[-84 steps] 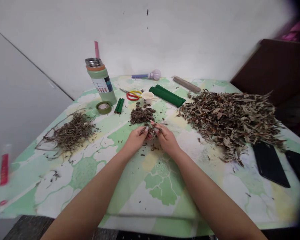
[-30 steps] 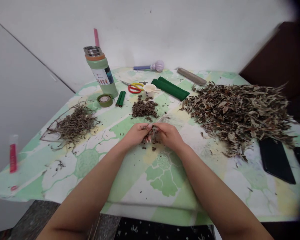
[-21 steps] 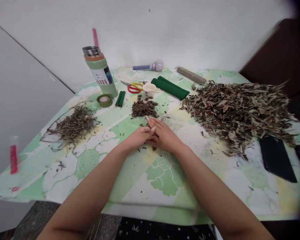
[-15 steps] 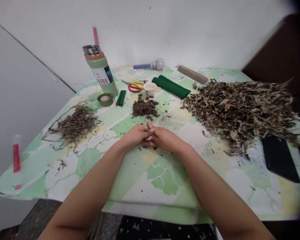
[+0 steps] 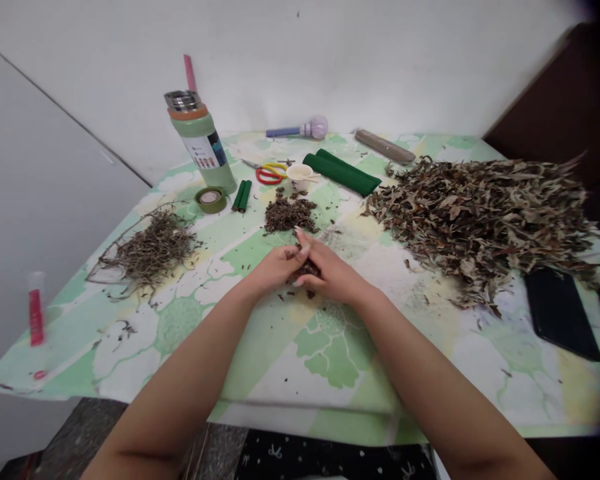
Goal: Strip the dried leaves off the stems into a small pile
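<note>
My left hand (image 5: 279, 268) and my right hand (image 5: 333, 272) meet over the front middle of the table, their fingertips touching. Crumbled dried leaves (image 5: 309, 268) lie between them. The left hand's fingers are curled round the crumbs, its thumb pressed toward the right hand. On the right hand the index finger points forward and the thumb is apart below, with crumbs held between them. Just beyond the hands is a small heap of brown leaf crumbs (image 5: 290, 215). To the right spreads a big pile of dry leaves (image 5: 480, 220).
A pile of thin stems (image 5: 155, 247) lies left, near green tape (image 5: 211, 199) and a tall bottle (image 5: 200, 147). Scissors (image 5: 270, 175), a small cup (image 5: 299, 177) and green rolls (image 5: 341, 173) sit behind the crumbs. A black phone (image 5: 563, 313) rests at right.
My right hand's fingers have opened out from the closed clasp, its index finger now stretched forward and its thumb lowered, showing more crumbs. The left hand stays nearly in place.
</note>
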Available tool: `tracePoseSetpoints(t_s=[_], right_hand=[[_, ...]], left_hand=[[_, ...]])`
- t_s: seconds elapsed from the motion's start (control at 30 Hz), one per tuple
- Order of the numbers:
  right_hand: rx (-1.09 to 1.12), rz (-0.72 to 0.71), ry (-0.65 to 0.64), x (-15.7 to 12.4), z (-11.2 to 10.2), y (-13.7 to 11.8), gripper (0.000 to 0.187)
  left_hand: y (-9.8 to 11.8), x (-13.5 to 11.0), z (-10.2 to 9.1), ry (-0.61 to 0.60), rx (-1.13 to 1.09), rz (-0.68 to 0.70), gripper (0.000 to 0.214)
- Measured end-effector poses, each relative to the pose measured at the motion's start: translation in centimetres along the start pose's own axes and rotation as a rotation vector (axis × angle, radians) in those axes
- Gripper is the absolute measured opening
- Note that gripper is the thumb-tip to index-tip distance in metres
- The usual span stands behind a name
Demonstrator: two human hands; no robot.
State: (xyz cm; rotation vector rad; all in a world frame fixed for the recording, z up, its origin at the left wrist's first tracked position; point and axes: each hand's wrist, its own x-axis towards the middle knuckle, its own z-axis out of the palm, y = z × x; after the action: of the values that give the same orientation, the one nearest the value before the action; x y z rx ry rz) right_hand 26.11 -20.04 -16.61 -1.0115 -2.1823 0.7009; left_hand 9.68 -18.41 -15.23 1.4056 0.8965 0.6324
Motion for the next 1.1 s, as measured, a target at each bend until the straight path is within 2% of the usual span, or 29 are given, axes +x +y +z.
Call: tracePoseSetpoints(t_s=[0.03, 0.1, 0.23, 0.33, 0.43, 0.5, 0.63, 0.73, 0.77, 0.87, 0.9, 1.0, 1.1], right_hand=[[-0.048, 0.013, -0.011, 0.1, 0.3, 0.0, 0.089], [-0.097, 0.058, -0.034, 0.2, 0.8, -0.2, 0.090], [-0.089, 0.115, -0.074, 0.3, 0.9, -0.3, 0.062], [-0.111, 0.002, -0.049, 0.4, 0.4, 0.0, 0.030], [-0.138, -0.113, 0.018, 0.3, -0.2, 0.6, 0.023], [-0.146, -0.129, 0.080, 0.1, -0.4, 0.9, 0.020], [-0.136, -0.058, 0.137, -0.2, -0.6, 1.1, 0.032], [-0.122, -0.053, 0.104, -0.1, -0.3, 0.8, 0.046], [-0.123, -0.054, 0.089, 0.0, -0.1, 0.7, 0.046], [-0.139, -0.008, 0.073, 0.2, 0.5, 0.4, 0.022], [-0.158, 0.005, 0.076, 0.2, 0.6, 0.3, 0.021], [-0.299, 0.009, 0.123, 0.2, 0.4, 0.3, 0.030], [-0.454, 0.033, 0.224, 0.0, -0.1, 0.4, 0.042]], left_hand=[[-0.1, 0.0, 0.1, -0.045, 0.020, -0.017, 0.041], [-0.4, 0.1, 0.1, -0.099, 0.042, -0.042, 0.038], [-0.8, 0.3, -0.3, -0.028, 0.005, -0.068, 0.040], [-0.8, 0.3, -0.5, -0.066, -0.167, -0.173, 0.041], [-0.6, 0.3, -0.5, -0.116, -0.339, -0.227, 0.036], [-0.6, 0.2, -0.6, -0.102, -0.388, -0.237, 0.030], [-0.7, 0.3, -0.9, -0.026, -0.379, -0.248, 0.024], [-1.0, 0.6, -0.8, 0.060, -0.314, -0.174, 0.032], [-1.1, 0.7, -0.7, 0.078, -0.278, -0.137, 0.036], [-1.3, 0.9, -0.1, 0.112, -0.177, -0.043, 0.042], [-1.2, 0.9, 0.1, 0.122, -0.161, -0.027, 0.043], [-1.0, 0.9, 0.3, 0.153, -0.083, -0.017, 0.042], [-0.5, 0.6, 0.0, 0.177, 0.053, 0.045, 0.040]])
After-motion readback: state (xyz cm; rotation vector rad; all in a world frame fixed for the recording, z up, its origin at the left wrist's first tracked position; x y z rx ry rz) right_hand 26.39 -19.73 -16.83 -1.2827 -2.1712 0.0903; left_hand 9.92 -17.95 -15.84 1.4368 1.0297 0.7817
